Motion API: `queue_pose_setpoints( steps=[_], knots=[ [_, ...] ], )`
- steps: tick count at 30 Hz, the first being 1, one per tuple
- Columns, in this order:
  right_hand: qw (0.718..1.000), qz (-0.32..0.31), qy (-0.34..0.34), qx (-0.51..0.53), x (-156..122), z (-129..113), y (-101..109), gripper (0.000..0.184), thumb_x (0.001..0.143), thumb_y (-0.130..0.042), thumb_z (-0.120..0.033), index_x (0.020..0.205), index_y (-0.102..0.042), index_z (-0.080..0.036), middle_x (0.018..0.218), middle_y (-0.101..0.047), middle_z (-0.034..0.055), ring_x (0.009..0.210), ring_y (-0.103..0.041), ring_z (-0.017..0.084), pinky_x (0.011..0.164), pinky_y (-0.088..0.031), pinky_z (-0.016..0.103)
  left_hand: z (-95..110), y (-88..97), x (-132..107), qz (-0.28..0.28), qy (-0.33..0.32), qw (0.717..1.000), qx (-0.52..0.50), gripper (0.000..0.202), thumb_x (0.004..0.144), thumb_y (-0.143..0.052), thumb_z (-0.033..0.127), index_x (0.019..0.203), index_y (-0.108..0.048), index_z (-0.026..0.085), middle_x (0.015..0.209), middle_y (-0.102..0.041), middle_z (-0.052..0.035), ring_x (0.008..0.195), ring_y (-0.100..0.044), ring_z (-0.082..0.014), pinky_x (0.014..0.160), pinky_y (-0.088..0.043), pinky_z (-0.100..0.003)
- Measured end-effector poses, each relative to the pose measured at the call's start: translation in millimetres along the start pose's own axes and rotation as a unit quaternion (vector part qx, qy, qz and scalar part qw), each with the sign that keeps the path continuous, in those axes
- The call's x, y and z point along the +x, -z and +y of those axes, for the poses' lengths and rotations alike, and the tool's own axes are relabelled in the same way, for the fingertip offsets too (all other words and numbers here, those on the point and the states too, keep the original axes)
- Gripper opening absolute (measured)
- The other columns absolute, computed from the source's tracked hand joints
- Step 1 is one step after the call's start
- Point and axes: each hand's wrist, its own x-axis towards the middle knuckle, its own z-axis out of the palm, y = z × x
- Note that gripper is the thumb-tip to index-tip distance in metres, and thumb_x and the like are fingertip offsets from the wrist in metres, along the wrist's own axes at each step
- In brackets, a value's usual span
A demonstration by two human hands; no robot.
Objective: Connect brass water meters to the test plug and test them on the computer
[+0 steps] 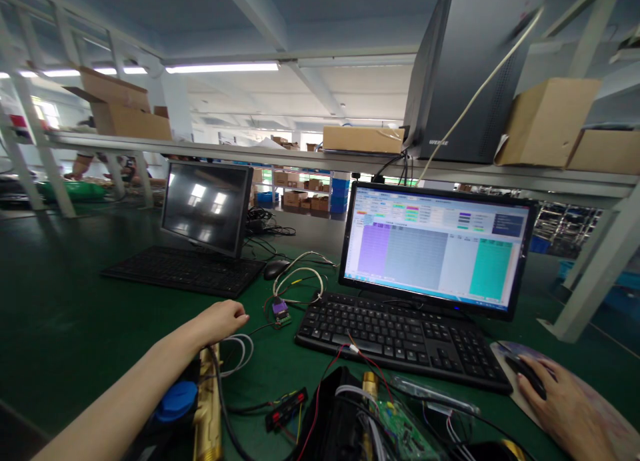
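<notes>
My left hand reaches forward over the green bench with its fingers curled loosely down, just left of a small purple and green circuit module with white wires. Whether it holds anything is not visible. Below my forearm lies a brass fitting with a blue cap. My right hand rests on a black mouse on a mouse pad at the lower right. Between them sit a black keyboard and a lit monitor.
A second, dark monitor with keyboard and mouse stands at the left. A black case with a green board and red wires lies near the front edge. An overhead shelf carries cardboard boxes and a black computer tower.
</notes>
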Motion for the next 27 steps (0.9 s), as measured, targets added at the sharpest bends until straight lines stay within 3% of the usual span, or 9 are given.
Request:
queue_pose_setpoints(
  steps=[8,21,27],
  knots=[
    [0.999,0.024,0.028,-0.001,-2.1,-7.5,6.8,0.056,0.085,-0.029,-0.049,0.123,-0.051,-0.014,0.119,-0.051,0.0173,0.106,-0.055,0.031,0.09,-0.047,0.045,-0.7,-0.2,1.5,0.019,0.003,1.0,-0.001,0.018,0.08,-0.05,0.025,0.077,-0.064,0.014,0.083,-0.069,-0.0072,0.078,-0.062,-0.0188,0.065,-0.038,-0.024],
    [1.0,0.005,0.01,-0.003,6.1,11.2,-10.0,0.061,0.082,-0.033,-0.054,0.124,-0.052,-0.014,0.123,-0.049,0.0184,0.109,-0.053,0.033,0.089,-0.047,0.048,3.6,3.3,-1.3,0.015,0.016,1.0,-0.017,0.019,0.083,-0.047,0.02,0.078,-0.065,0.014,0.082,-0.068,-0.0071,0.078,-0.062,-0.0183,0.064,-0.037,-0.024],
    [1.0,0.001,-0.001,-0.004,3.1,0.9,0.3,0.06,0.082,-0.034,-0.053,0.127,-0.05,-0.017,0.122,-0.051,0.0166,0.106,-0.055,0.033,0.089,-0.047,0.047,2.2,2.0,1.6,0.015,0.015,1.0,-0.016,0.02,0.084,-0.048,0.022,0.078,-0.066,0.014,0.082,-0.068,-0.0071,0.078,-0.062,-0.0184,0.064,-0.037,-0.024]
  ],
)
